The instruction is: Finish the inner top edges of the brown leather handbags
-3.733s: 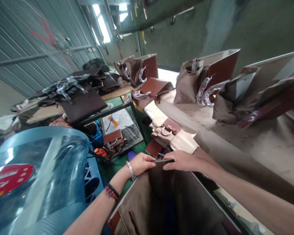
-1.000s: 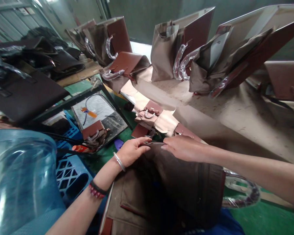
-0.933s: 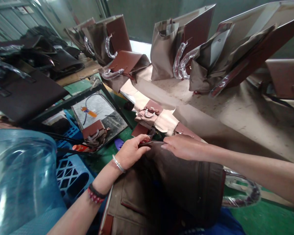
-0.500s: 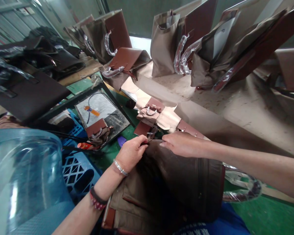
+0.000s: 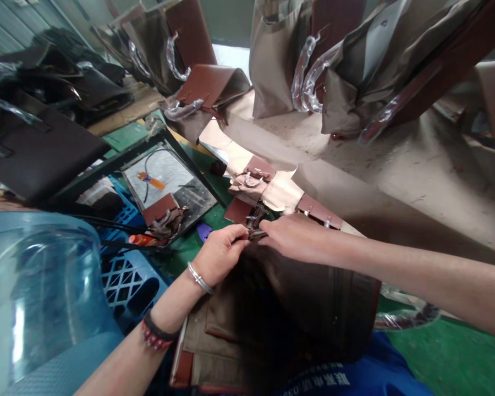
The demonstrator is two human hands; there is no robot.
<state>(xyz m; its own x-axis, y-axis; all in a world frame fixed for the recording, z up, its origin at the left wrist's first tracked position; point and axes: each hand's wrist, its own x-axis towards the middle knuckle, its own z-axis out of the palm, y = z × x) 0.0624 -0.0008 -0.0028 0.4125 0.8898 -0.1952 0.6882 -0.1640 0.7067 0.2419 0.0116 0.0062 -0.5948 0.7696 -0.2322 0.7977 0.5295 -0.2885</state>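
Observation:
A brown handbag (image 5: 313, 297) lies across my lap, its dark lining and a tan inner pocket showing. My left hand (image 5: 223, 250) pinches the bag's upper edge between thumb and fingers; a silver bangle and a dark red beaded bracelet circle that wrist. Close beside it, my right hand (image 5: 291, 236) grips the same edge, fingers bent over it. A short piece of the edge shows between both hands. At the bag's right side a plastic-wrapped handle (image 5: 410, 319) sticks out. Deep shadow hides much of the bag's inside.
Several brown bags (image 5: 280, 60) with wrapped handles stand on the bench (image 5: 379, 165) ahead. Dark bags (image 5: 37, 143) are piled at left. A blue water-bottle-like container (image 5: 37, 286), a blue crate (image 5: 127, 286) and a dark-framed tray (image 5: 193, 203) holding an orange-handled tool (image 5: 150, 180) are nearby.
My right hand has shifted slightly left, closer to my left hand, and the edge between them now looks folded together. The whole view has shifted a little.

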